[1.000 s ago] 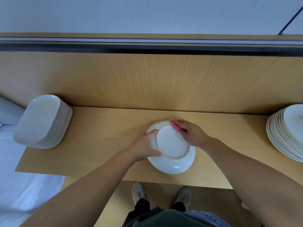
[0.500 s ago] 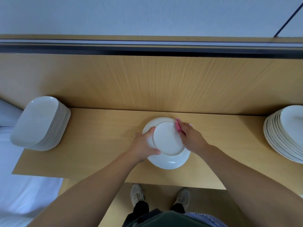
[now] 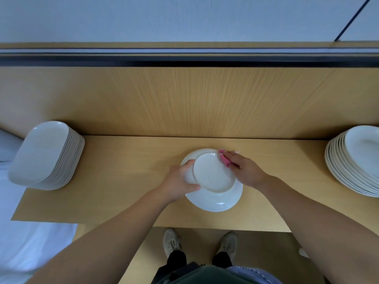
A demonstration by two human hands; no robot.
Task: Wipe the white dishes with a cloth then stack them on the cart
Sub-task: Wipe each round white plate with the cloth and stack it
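Since a second ago the pink cloth (image 3: 224, 159) has slid rightward along the round white ceramic dish (image 3: 213, 177), held upside-down above the wooden surface (image 3: 123, 160). Left hand (image 3: 180, 182) grips its rim; right hand (image 3: 245, 171) pinches the cloth. Glazed, slippery, breakable: hold by the rim. Cloth mostly hidden.

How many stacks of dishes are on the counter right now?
2: one stack at the left end, one stack at the right end, partly cut off by the frame. A single dish is in the hands at center.
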